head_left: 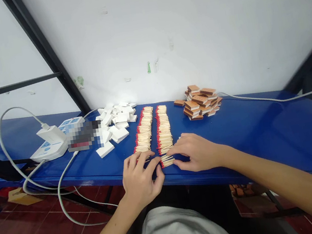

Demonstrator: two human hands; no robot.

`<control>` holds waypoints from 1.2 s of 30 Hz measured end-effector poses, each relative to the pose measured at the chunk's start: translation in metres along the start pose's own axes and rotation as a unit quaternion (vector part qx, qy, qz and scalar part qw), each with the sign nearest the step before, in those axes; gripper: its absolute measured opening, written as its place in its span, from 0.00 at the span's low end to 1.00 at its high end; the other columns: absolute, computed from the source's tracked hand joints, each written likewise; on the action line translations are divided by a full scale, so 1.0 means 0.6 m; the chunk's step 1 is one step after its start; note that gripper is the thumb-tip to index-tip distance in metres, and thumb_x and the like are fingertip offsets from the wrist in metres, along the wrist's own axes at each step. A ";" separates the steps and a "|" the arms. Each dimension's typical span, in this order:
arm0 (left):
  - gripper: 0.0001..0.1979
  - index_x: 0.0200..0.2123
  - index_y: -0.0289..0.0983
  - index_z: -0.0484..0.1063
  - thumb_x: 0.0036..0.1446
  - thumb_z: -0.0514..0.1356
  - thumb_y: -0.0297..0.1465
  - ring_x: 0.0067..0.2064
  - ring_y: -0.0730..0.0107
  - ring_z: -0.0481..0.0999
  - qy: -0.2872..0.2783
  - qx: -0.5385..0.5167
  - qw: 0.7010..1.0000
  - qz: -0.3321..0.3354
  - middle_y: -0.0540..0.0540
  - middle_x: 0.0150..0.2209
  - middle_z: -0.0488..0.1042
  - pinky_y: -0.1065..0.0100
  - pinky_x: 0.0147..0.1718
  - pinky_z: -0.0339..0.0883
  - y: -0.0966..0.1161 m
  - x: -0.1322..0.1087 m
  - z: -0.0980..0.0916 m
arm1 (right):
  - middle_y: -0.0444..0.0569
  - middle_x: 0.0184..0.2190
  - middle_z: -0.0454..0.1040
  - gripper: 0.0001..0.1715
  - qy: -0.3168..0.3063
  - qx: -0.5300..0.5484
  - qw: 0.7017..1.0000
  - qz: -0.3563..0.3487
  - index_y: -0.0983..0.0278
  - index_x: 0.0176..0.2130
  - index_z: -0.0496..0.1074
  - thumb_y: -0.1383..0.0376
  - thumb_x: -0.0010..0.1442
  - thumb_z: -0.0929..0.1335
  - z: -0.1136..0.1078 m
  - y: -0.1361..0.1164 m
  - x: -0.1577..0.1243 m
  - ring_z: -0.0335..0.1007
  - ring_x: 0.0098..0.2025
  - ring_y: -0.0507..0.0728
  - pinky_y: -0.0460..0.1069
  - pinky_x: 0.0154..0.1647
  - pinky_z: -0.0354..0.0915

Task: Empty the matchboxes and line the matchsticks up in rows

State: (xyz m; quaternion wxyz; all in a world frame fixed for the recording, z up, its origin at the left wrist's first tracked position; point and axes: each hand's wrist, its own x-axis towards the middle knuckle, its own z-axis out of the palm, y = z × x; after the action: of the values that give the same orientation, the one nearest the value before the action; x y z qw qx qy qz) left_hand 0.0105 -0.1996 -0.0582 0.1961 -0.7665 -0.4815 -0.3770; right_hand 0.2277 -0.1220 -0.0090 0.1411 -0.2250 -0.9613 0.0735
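Observation:
Two long rows of matchsticks with red heads lie on the blue table: a left row [143, 128] and a right row [163, 127]. My left hand [140, 176] bends over the near end of the left row, its index fingertip and thumb at the red heads of the nearest matchsticks [167, 160] in the right row. On the other side, my right hand [195, 152] has its index finger and thumb against the plain ends of those same matchsticks. Between them, the fingertips pinch this near bunch from both ends. My left hand's other fingers partly cover the left row.
White small boxes [118, 118] are heaped at the back left. Brown-topped matchboxes [200, 100] form a pile at the back right. A white power strip [52, 148] with a plugged charger and cables [63, 193] stands at the left, beside a blurred-out patch. A white wall rises behind.

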 end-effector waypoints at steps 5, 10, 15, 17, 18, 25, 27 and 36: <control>0.10 0.39 0.41 0.80 0.56 0.61 0.27 0.44 0.56 0.71 -0.001 -0.003 1.000 -0.002 0.46 0.43 0.80 0.57 0.42 0.63 0.001 0.000 0.000 | 0.47 0.31 0.80 0.12 0.003 0.002 1.000 -0.010 0.63 0.42 0.79 0.63 0.62 0.67 0.000 -0.001 0.001 0.72 0.32 0.55 0.51 0.40 0.56; 0.11 0.42 0.41 0.80 0.56 0.61 0.27 0.44 0.56 0.72 -0.002 -0.001 1.000 -0.002 0.46 0.44 0.80 0.57 0.43 0.63 -0.001 0.000 0.001 | 0.47 0.30 0.79 0.11 0.009 0.006 1.000 -0.011 0.63 0.42 0.79 0.64 0.62 0.67 -0.001 -0.002 0.000 0.71 0.32 0.54 0.50 0.40 0.55; 0.10 0.41 0.41 0.80 0.56 0.61 0.27 0.44 0.57 0.72 -0.009 0.004 1.000 0.002 0.45 0.44 0.79 0.57 0.42 0.63 0.000 0.001 0.000 | 0.47 0.30 0.79 0.12 0.003 0.006 1.000 -0.012 0.63 0.42 0.79 0.64 0.62 0.67 -0.003 -0.002 0.000 0.70 0.32 0.55 0.51 0.40 0.55; 0.10 0.40 0.42 0.80 0.56 0.61 0.28 0.44 0.57 0.72 -0.008 0.008 1.000 0.004 0.45 0.43 0.79 0.57 0.42 0.63 0.000 0.001 0.000 | 0.48 0.31 0.80 0.14 0.012 0.005 1.000 -0.008 0.64 0.45 0.78 0.64 0.63 0.66 -0.004 -0.002 0.000 0.70 0.32 0.54 0.51 0.40 0.55; 0.10 0.40 0.42 0.80 0.57 0.60 0.28 0.44 0.57 0.72 -0.007 0.010 1.000 0.004 0.45 0.43 0.79 0.57 0.42 0.63 0.000 0.001 0.000 | 0.48 0.32 0.80 0.15 0.015 0.004 1.000 -0.005 0.64 0.46 0.78 0.64 0.64 0.65 -0.004 -0.002 0.001 0.70 0.31 0.54 0.51 0.40 0.55; 0.13 0.45 0.41 0.79 0.57 0.60 0.28 0.46 0.55 0.71 -0.015 0.003 1.000 -0.008 0.44 0.46 0.79 0.56 0.43 0.63 0.001 0.001 0.000 | 0.48 0.34 0.80 0.16 -0.005 0.001 1.000 0.005 0.63 0.49 0.77 0.64 0.65 0.65 -0.007 -0.002 0.003 0.71 0.32 0.54 0.51 0.39 0.54; 0.13 0.46 0.40 0.79 0.57 0.60 0.29 0.47 0.54 0.71 -0.021 0.005 1.000 -0.009 0.43 0.47 0.78 0.55 0.44 0.63 0.001 0.000 -0.001 | 0.48 0.34 0.81 0.15 -0.004 0.001 1.000 0.004 0.62 0.49 0.77 0.64 0.66 0.65 -0.007 -0.001 0.003 0.71 0.33 0.54 0.51 0.39 0.54; 0.13 0.46 0.40 0.79 0.58 0.60 0.29 0.47 0.54 0.71 -0.029 0.010 1.000 -0.007 0.43 0.47 0.78 0.55 0.44 0.62 -0.001 -0.002 -0.001 | 0.48 0.33 0.80 0.16 -0.002 0.001 1.000 -0.001 0.64 0.48 0.78 0.63 0.66 0.64 -0.006 -0.001 0.002 0.72 0.34 0.55 0.51 0.40 0.54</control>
State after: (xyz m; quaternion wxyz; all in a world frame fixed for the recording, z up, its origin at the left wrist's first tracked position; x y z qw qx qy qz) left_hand 0.0096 -0.2005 -0.0589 0.1870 -0.7719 -0.4960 -0.3509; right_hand 0.2276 -0.1215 -0.0052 0.1399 -0.2239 -0.9616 0.0751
